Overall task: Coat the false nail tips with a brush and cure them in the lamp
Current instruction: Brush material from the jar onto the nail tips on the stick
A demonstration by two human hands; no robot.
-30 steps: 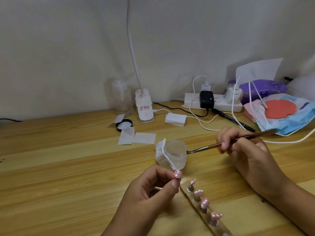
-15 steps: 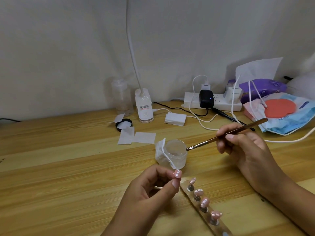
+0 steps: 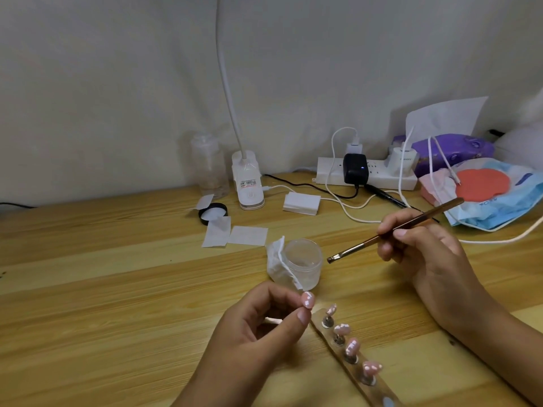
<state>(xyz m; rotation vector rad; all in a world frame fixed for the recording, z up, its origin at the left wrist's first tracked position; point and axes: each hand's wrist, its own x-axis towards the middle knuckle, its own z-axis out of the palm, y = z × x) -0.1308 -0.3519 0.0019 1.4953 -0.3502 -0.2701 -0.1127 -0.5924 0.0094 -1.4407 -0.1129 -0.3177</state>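
Low in the frame, just right of centre, the left hand (image 3: pixel 258 342) pinches one false nail tip (image 3: pixel 308 299) between thumb and forefinger: glossy pale pink with white blotches. Four matching tips (image 3: pixel 342 329) stand on pegs along a wooden strip (image 3: pixel 382 389) running to the lower right of the bench (image 3: pixel 117 289). At centre right, the right hand (image 3: pixel 426 259) grips a brown brush (image 3: pixel 390 232), bristles beside a clear jar (image 3: pixel 302 264).

I see pink nail tips (image 3: pixel 352 346) blotched with white, and a brush (image 3: pixel 393 230) with a reddish-brown handle and silver ferrule. The jar (image 3: pixel 302 264) is frosted clear; the table (image 3: pixel 117 289) is pale yellow wood with streaked grain. Behind sit a black adapter (image 3: pixel 355 171), a purple packet (image 3: pixel 458 148) and a coral-red disc (image 3: pixel 482 186).
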